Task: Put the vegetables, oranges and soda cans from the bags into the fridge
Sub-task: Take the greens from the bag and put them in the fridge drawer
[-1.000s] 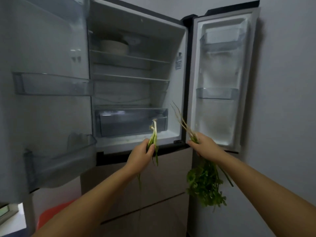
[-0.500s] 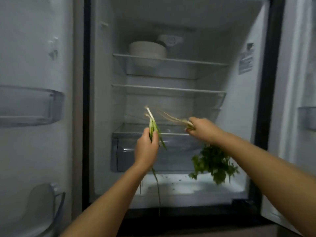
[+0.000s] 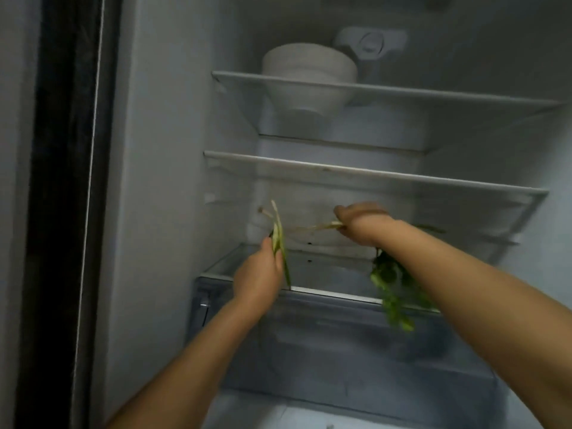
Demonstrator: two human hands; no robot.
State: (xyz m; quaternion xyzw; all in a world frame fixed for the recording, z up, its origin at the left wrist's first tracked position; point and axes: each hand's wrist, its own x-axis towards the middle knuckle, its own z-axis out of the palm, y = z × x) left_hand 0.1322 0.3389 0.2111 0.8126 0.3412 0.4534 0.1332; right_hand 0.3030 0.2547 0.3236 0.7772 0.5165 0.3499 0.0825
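pretty early on i'd say; left hand [image 3: 258,278] gripped the scallions [image 3: 278,239], right hand [image 3: 363,222] gripped the herbs [image 3: 391,289], both over the shelf [image 3: 325,267] above the drawer [image 3: 340,342], nothing set down; only a bowl [image 3: 309,75] inside; no oranges or cans in view

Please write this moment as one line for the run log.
left hand: grips spring onion | right hand: grips leafy herb bunch | place: above drawer

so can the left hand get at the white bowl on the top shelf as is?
Probably not: the left hand already grips a green spring onion, well below the white bowl. Nothing stands in front of the bowl, though.
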